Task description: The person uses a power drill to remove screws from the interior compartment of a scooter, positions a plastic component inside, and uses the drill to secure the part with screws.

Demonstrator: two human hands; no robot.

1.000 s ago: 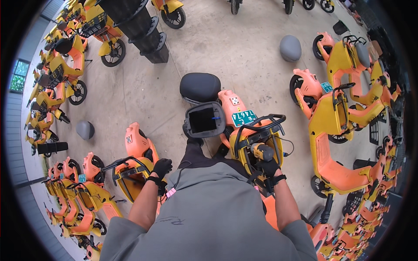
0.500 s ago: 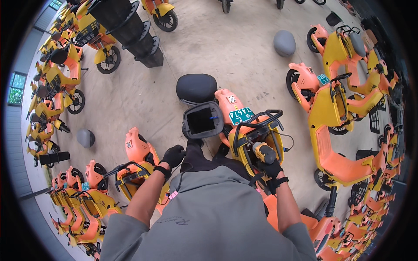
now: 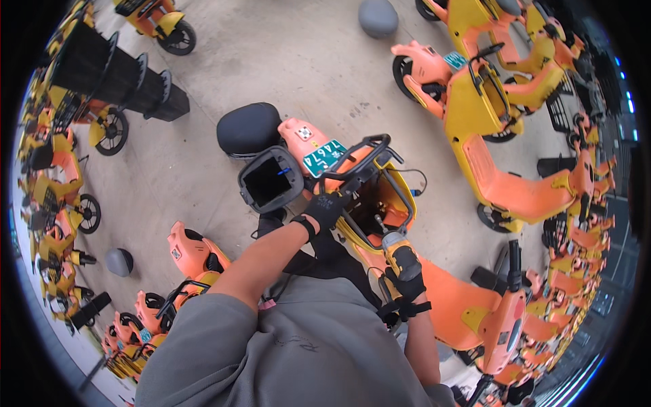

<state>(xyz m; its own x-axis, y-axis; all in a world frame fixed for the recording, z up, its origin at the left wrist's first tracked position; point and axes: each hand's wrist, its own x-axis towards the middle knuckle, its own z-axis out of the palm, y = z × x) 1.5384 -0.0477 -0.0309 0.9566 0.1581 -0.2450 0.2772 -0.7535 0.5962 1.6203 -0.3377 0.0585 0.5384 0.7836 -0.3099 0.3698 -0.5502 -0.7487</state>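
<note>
My right hand [image 3: 407, 286], in a black half-covering glove, grips a yellow-and-grey cordless drill [image 3: 402, 256]. Its metal tip points into the open seat compartment [image 3: 385, 207] of an orange-and-yellow scooter. My left hand [image 3: 327, 209], also gloved, is closed at the near side of the scooter's black rear grab rail [image 3: 369, 150]; its fingertips are partly hidden. Just beyond that hand is an open black bin-like box [image 3: 247, 192] with a thick rim and something blue inside. Behind the box lies a black scooter seat [image 3: 248, 129]. A green plate [image 3: 325, 158] is fixed at the scooter's rear.
Another orange-and-yellow scooter [image 3: 468, 163] stands to the right, with rows of similar ones on both sides. A stack of black baskets [image 3: 122, 74] is at the far left. Loose grey seats lie on the floor, one at the top [image 3: 378, 18] and one at left [image 3: 119, 262].
My left hand has moved right from open space onto the scooter's grab rail. My right hand has drawn the drill back toward me, its tip now showing. The view has turned right.
</note>
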